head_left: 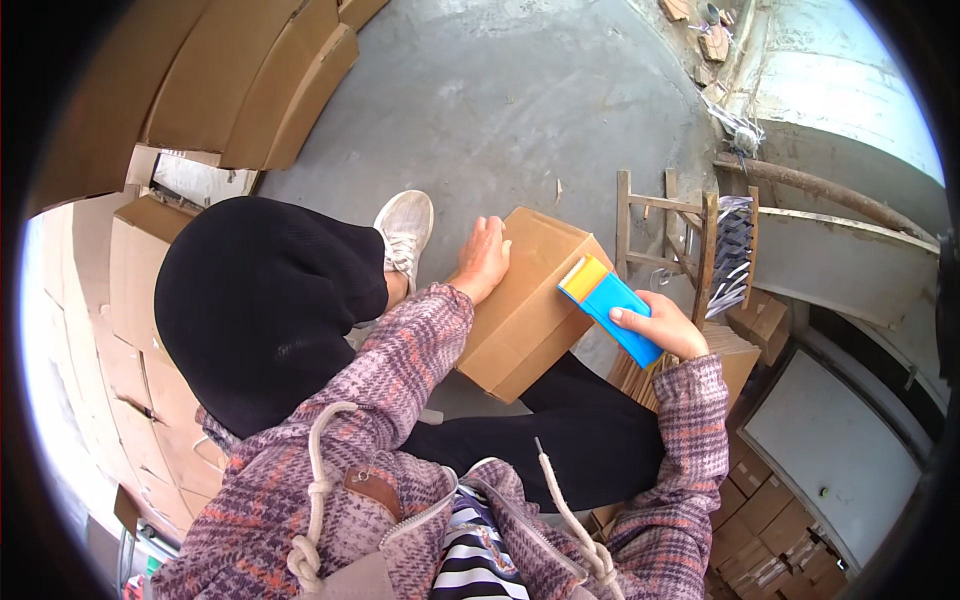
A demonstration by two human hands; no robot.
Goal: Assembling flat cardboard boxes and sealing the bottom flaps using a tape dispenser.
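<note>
A closed brown cardboard box (pixel 525 300) stands tilted between my legs. My left hand (pixel 485 258) rests against the box's left side, its fingers bent over the far edge. In my right hand (pixel 665 328) is a flat blue tool with a yellow end (pixel 612 312), a little like a wide scraper; its exact kind I cannot tell. My thumb lies across its blue face. The yellow end points to the far left, over the box's right edge; whether it touches the cardboard is unclear.
A wooden stool with a woven seat (pixel 730 255) lies on its side to the right. Near it, a stack of flat cardboard (pixel 640 380) sits beside my right forearm. Large cartons (pixel 240 80) line the far left. A pale board (pixel 830 450) leans at the right over stacked boxes.
</note>
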